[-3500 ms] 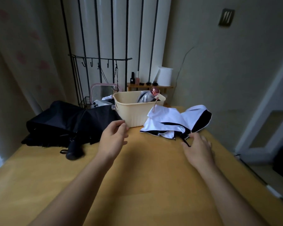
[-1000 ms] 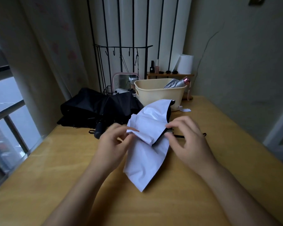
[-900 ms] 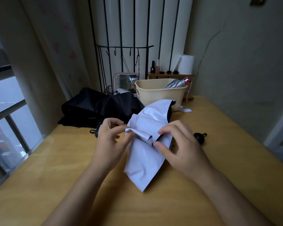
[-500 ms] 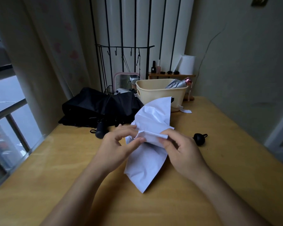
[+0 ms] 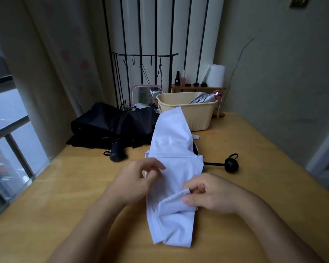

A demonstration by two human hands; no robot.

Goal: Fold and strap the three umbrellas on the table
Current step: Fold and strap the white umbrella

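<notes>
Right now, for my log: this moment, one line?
step: folding white umbrella; left hand: at canopy edge, grip unclear; right hand: pinching fold; black umbrella: loose; silver umbrella: in basket

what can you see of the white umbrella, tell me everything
The white umbrella lies collapsed and loose on the wooden table, lengthwise away from the person. Its canopy looks like thin, creased white fabric with a dark lining showing at the right edge. A thin black shaft sticks out rightward to a round black handle with a loop. The right hand pinches a fold of the fabric; the left hand is at its left edge, grip unclear.
</notes>
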